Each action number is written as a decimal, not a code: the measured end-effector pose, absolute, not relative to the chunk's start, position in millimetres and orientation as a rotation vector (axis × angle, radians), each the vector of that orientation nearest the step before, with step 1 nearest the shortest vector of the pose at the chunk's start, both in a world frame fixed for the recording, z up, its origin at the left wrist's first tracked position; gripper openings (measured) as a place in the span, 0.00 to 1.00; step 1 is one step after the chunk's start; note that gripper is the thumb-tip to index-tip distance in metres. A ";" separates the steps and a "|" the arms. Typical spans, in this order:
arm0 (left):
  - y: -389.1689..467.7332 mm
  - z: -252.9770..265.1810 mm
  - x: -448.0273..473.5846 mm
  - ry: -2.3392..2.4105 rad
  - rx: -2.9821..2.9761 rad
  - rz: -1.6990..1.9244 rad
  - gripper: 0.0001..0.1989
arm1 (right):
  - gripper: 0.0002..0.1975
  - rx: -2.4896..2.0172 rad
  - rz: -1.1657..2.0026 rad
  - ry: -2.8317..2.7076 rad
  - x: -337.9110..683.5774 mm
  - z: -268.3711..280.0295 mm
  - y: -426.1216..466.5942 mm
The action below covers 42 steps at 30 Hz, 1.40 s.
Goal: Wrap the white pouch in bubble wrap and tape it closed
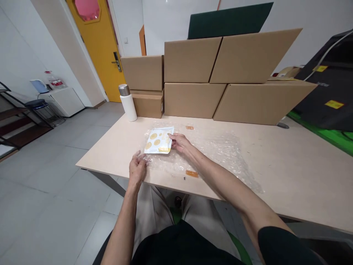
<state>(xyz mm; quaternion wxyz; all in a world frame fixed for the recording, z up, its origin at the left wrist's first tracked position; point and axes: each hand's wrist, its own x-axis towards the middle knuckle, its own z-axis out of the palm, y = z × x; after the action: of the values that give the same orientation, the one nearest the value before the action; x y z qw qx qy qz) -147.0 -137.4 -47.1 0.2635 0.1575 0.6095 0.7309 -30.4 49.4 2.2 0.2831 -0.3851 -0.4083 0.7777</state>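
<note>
A flat white packet (159,140) with yellow round prints lies over the left end of a clear bubble wrap sheet (223,147). Its right edge is pinched between the thumb and fingers of my right hand (180,142). My left hand (137,170) is at the table's front edge, just below the packet's lower left corner. Its fingers are closed on the left edge of the bubble wrap, apart from the packet. The wrap stretches flat and crinkled to the right, passing under my right forearm.
Cardboard boxes (190,101) are stacked along the back of the table (289,165). A white bottle (128,105) with a metal cap stands at the back left. Orange tape pieces (192,173) lie near the front edge and farther back. A black bag (328,84) sits at the right.
</note>
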 end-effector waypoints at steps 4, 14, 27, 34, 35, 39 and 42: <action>-137.6 -41.9 -145.0 1.577 0.407 2.041 0.16 | 0.07 -1.115 2.120 -1.116 -38.5 -14.3 48.6; -132.8 -20.3 -152.9 1.167 -0.094 2.062 0.15 | 0.07 -1.082 2.220 -1.047 -38.7 -14.4 51.5; -131.6 -17.8 -153.2 1.067 -0.111 2.061 0.16 | 0.09 -0.932 2.131 -1.156 -54.0 -4.7 40.0; -128.5 -17.7 -154.6 0.971 -0.008 2.124 0.09 | 0.13 -1.179 1.979 -1.408 -63.1 -15.8 36.0; -124.5 -18.5 -153.3 1.026 0.006 2.137 0.08 | 0.14 -1.201 1.947 -1.459 -63.6 -15.7 35.8; -106.8 -25.7 -146.3 1.326 0.139 2.243 0.12 | 0.11 -1.218 1.776 -1.614 -52.6 -13.6 33.2; -100.7 -31.5 -140.8 1.540 0.337 2.365 0.19 | 0.04 -1.065 1.357 -1.975 -26.3 -15.9 30.3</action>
<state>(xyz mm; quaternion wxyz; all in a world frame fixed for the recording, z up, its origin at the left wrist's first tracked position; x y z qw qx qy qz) -140.8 -100.7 -31.5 0.1489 0.1174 0.5358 0.8228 -26.3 30.3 -15.9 0.2568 -0.3924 -0.7279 0.5002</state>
